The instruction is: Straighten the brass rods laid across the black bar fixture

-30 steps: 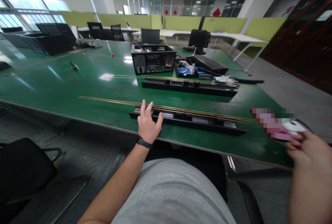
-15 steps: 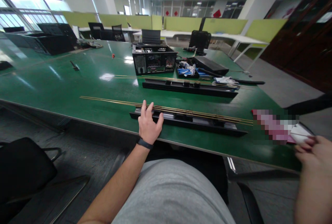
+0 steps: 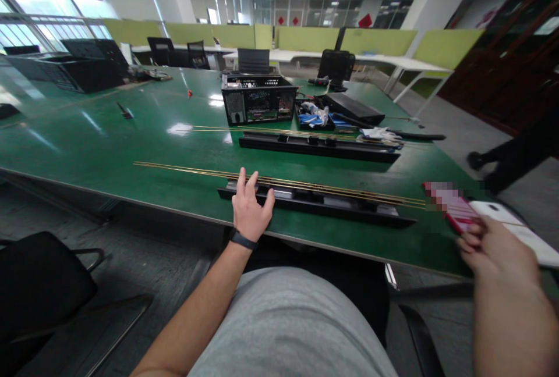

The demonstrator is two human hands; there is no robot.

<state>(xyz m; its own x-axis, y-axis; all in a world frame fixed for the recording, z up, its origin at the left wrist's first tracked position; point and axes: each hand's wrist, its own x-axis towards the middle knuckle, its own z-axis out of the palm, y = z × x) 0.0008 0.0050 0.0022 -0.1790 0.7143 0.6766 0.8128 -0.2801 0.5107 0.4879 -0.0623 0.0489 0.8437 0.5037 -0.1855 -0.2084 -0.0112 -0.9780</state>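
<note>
Several long, thin brass-coloured rods (image 3: 187, 169) lie along a black slotted bar (image 3: 340, 209) near the front edge of the green table. My left hand (image 3: 251, 211), fingers spread, rests over the rods and the bar's left part. At the far right, my right hand (image 3: 493, 243) is closed in a pinch beside a red-edged, partly pixelated flat object (image 3: 458, 211). A thin rod (image 3: 512, 224) shows just past its knuckles and seems to run through the fingers. A white flat object (image 3: 530, 237) lies behind this hand.
A second black bar (image 3: 318, 147) with rods lies farther back. Behind it stand an opened computer case (image 3: 259, 100) and a tray of blue-and-white gloves (image 3: 314, 115). More gloves (image 3: 379, 134) lie to the right. A person's dark leg (image 3: 510, 156) is beyond the table's right edge.
My right hand has moved left, from over the white object to beside the red-edged one. My left hand has stayed in place. The person's leg at right has shifted.
</note>
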